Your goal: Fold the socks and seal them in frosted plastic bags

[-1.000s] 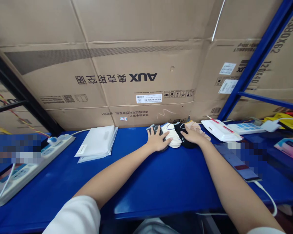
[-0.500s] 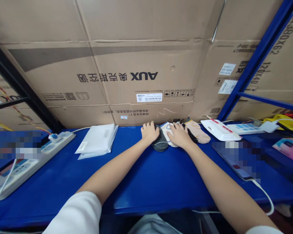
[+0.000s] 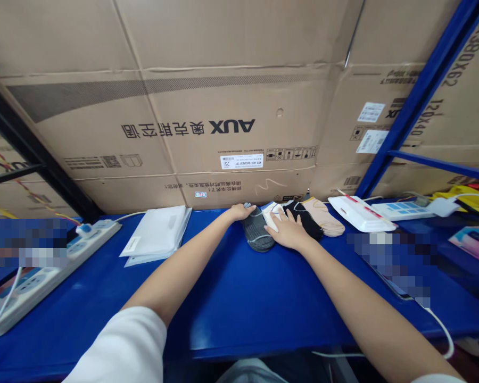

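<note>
A row of socks lies on the blue tabletop against the cardboard. My left hand (image 3: 240, 211) is at the upper end of the grey sock (image 3: 258, 234), its fingers closed on the cuff. Flat and spread, my right hand (image 3: 289, 230) rests over the lower part of the white sock (image 3: 270, 211) and the near edge of the black sock (image 3: 312, 227). A beige sock (image 3: 325, 218) lies at the right end of the row, touched by neither hand. My right palm hides much of the white sock.
Left of the socks lie white plastic packets (image 3: 157, 234) and a long power strip (image 3: 59, 276). A white box (image 3: 361, 214), another power strip (image 3: 403, 209) and a tablet-like device with a cable (image 3: 399, 290) are on the right. Cardboard (image 3: 191, 96) walls the back.
My left hand has gone from spread fingers to closing on the grey sock's cuff, and that sock now shows more. My right hand has shifted slightly down, uncovering more of the black sock.
</note>
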Demonstrator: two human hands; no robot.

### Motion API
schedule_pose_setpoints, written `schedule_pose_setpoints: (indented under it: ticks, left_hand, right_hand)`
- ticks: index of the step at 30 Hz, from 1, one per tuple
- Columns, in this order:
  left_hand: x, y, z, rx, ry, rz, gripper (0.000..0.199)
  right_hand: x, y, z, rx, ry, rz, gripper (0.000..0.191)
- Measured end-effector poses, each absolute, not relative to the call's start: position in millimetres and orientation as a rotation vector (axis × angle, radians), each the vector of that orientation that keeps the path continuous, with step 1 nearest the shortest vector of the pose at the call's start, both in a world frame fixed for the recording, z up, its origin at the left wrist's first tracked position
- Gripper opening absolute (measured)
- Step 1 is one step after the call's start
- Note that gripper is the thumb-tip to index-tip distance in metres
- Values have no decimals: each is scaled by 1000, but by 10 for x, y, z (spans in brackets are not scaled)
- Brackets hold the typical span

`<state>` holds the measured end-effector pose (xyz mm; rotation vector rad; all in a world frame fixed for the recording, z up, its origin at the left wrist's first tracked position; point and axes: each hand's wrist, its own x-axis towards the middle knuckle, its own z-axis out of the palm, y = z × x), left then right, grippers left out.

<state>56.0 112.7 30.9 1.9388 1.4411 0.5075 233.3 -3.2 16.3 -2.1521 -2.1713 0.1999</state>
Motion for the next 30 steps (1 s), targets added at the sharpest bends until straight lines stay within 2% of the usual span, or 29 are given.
schedule_pose_setpoints:
  ticks: [5,10,12,14,16,17,21,23,26,29,30]
  left_hand:
    - [567,1136,257,1893,1526,507,46]
    - [554,1119,287,1753,1479,511,36]
    - [526,1071,319,1660,1430,486,33]
    - [467,992,347,1548,1371,459,30]
    - [370,892,356,1433,1311,444,29]
    - [309,839,351,1379,1286,446,30]
    - [37,637,287,1221,1236,561,28]
    - [-72,549,257,1169,1219,654,25]
    - [-164,444,239,1095,1154,742,21]
    - [-197,391,227,981,1044,802,18]
    - [-207,388,218,943,1013,818,18]
  right_hand:
    - [2319,-49,175,-2140,-2188,144,74]
    - [2379,-61,205,-2116,-2193,149,77]
    - [2357,-95,243,-1930,-2244,61,68]
    - [2254,-159,281,-1605,-2320,-15,48]
    - [2074,-242,295,-1346,-2362,40,28]
    - [1972,-283,290,-1313,-2373,90,24]
    - [1687,-349,244,-1303,-2541,-15,14]
    - [1672,-295,254,-1284,-2609,-58,19]
    - [1714,-139,325,-1246,-2623,32,21]
    - [1675,27,386,-1243,-2563,164,7]
    - [1636,72,388,-1258,-2521,209,12]
